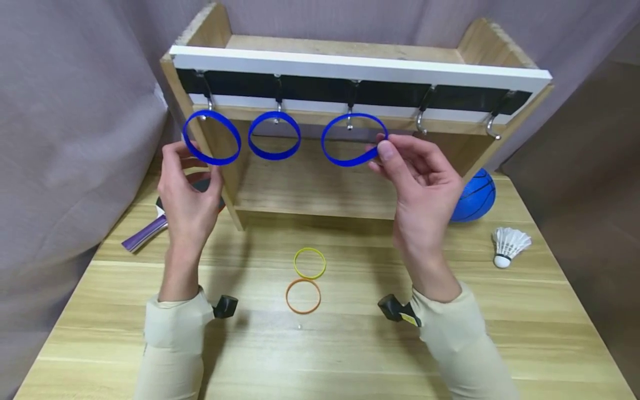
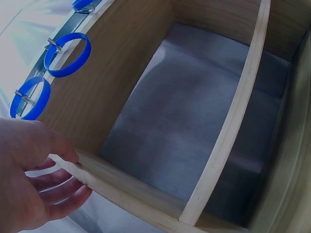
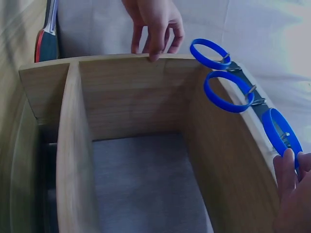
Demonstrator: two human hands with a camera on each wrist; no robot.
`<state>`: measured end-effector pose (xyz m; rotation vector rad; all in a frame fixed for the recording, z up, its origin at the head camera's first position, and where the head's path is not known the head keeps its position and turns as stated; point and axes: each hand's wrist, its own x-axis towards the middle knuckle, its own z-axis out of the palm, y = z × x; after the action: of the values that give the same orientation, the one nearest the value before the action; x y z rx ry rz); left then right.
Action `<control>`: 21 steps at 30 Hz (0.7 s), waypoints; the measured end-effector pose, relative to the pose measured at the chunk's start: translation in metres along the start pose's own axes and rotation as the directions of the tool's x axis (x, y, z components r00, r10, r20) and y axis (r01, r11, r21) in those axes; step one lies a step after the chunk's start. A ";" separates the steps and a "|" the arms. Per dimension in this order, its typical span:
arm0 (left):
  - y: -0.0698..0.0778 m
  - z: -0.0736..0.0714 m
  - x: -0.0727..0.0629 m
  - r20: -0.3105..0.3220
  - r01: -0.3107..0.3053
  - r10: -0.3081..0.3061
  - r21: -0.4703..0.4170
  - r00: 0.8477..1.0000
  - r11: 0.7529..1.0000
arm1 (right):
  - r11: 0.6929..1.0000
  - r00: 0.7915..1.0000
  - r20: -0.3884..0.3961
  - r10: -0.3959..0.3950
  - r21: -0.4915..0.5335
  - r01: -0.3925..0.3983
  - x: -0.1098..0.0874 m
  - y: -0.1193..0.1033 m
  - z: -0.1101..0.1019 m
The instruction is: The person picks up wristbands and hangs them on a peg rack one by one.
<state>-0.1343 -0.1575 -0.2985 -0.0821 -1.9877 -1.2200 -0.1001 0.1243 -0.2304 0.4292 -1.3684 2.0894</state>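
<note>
My right hand [image 1: 425,172] pinches a blue silicone wristband [image 1: 351,163] between thumb and fingers at its right edge. That band surrounds the middle hook [image 1: 350,123] in the head view; the right wrist view shows the hook's tip inside it. Two more blue wristbands, one on the far-left hook [image 1: 212,161] and one on the second hook [image 1: 274,156], hang from the rack. My left hand [image 1: 191,191] grips the front edge of the wooden shelf's left side panel [image 2: 121,194], thumb inside and fingers outside.
Two metal hooks, one right of centre [image 1: 421,123] and one far right [image 1: 492,129], carry no band. A yellow band [image 1: 296,266] and an orange band [image 1: 287,303] lie on the table. Around the shelf are a paddle [image 1: 145,233], a blue ball [image 1: 475,200] and a shuttlecock [image 1: 507,244].
</note>
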 end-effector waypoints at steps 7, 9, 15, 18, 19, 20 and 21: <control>0.000 0.001 0.000 -0.002 -0.004 0.004 0.007 1.000 1.000 | 0.999 1.000 -0.004 0.028 -0.021 -0.028 0.001 0.010 -0.005; 0.000 0.001 0.000 -0.004 -0.005 0.005 0.009 1.000 1.000 | 0.999 1.000 0.001 0.027 -0.025 -0.027 0.001 0.012 -0.005; 0.000 0.001 0.000 -0.003 -0.007 0.007 0.006 1.000 1.000 | 0.999 0.999 0.006 0.034 -0.015 -0.034 0.001 0.011 -0.004; -0.001 0.001 0.000 -0.002 -0.009 0.009 0.005 1.000 1.000 | 0.999 0.999 0.016 0.030 -0.034 -0.030 0.001 0.013 -0.007; -0.001 0.001 0.000 -0.002 -0.009 0.009 0.005 1.000 1.000 | 0.999 0.999 0.009 0.040 -0.019 -0.040 0.002 0.013 -0.007; -0.001 0.001 0.000 -0.004 -0.009 0.009 0.005 1.000 1.000 | 0.999 0.999 0.002 0.050 -0.005 -0.050 0.002 0.014 -0.008; 0.000 0.001 0.000 -0.005 -0.008 0.008 0.008 1.000 1.000 | 0.998 0.998 0.002 0.056 -0.001 -0.056 0.002 0.015 -0.009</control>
<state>-0.1349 -0.1573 -0.2988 -0.0829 -1.9865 -1.2060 -0.1111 0.1285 -0.2436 0.3963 -1.3975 2.1336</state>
